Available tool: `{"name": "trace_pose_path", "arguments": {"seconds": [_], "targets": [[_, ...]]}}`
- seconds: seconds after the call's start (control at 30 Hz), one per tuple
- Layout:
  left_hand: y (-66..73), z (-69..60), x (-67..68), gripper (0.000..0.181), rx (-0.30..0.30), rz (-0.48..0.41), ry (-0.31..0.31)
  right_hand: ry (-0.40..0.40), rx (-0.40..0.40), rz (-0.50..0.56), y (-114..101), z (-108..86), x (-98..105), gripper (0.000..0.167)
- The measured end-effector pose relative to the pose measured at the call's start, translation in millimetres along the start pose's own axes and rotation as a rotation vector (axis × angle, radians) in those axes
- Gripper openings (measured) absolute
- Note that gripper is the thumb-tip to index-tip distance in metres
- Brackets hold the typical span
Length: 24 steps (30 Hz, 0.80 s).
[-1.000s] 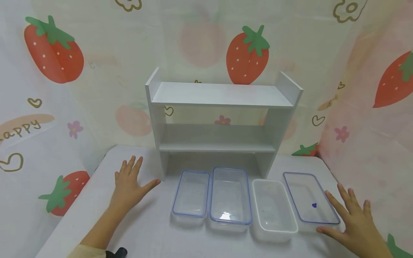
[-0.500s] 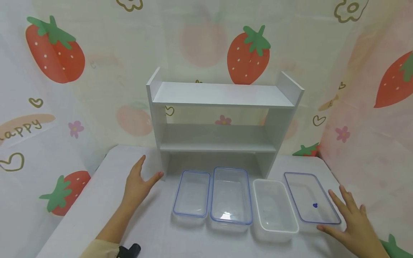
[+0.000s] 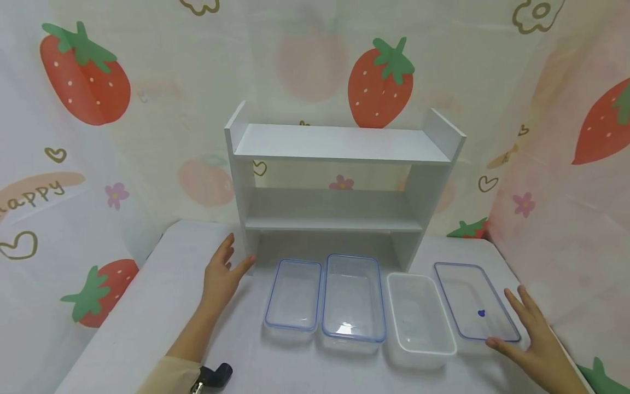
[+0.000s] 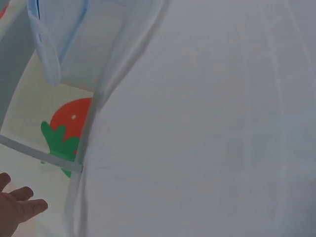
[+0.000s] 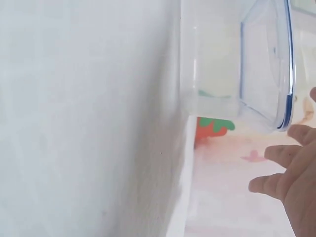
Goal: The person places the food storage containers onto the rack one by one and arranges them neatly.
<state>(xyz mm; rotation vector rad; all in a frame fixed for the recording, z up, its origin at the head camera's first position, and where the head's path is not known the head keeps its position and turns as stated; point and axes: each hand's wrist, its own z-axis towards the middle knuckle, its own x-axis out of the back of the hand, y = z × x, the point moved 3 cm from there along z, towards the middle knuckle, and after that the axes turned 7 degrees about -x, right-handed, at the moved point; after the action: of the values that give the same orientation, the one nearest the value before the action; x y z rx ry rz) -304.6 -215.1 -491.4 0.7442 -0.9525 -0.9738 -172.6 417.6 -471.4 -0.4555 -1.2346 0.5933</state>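
Note:
Four clear plastic food containers would be several, standing in a row on the white table (image 3: 266, 372). Two at the left, a smaller container (image 3: 293, 295) and a larger container (image 3: 352, 298), have blue-rimmed lids. A white-rimmed container (image 3: 425, 359) shows no blue lid. At the right end is another blue-rimmed container (image 3: 467, 295), also visible in the right wrist view. My left hand (image 3: 220, 280) hovers with fingers spread beside the shelf's left side, holding nothing. My right hand (image 3: 536, 342) spreads its fingers by the right-end container's near right corner; contact cannot be told.
A white shelf unit (image 3: 334, 224) with two boards and raised sides stands behind the containers. Strawberry-printed cloth (image 3: 305, 71) surrounds the table at the back and sides. A black strap piece (image 3: 216, 376) sits at my left wrist.
My left hand has moved right and slightly forward, towards the shelf's left side. My right hand has shifted slightly right, its fingers closer together. The containers have stayed in place.

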Motion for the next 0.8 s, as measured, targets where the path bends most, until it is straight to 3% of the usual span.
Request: {"name": "trace_pose_path", "arguments": {"seconds": [0.27,0.6,0.8], "targets": [[-9.6,2.6,-11.8,0.086,0.030,-0.111,-0.008,0.010,-0.035,0.051,8,1.2,-4,0.102],[-16.1,0.3,-15.0,0.080,0.114,-0.221,0.014,-0.022,-0.028,0.060,13,-2.9,-11,0.097],[-20.7,4.7,-19.0,0.074,0.082,-0.265,0.042,-0.045,-0.054,0.058,20,-5.4,-13,0.096]]}}
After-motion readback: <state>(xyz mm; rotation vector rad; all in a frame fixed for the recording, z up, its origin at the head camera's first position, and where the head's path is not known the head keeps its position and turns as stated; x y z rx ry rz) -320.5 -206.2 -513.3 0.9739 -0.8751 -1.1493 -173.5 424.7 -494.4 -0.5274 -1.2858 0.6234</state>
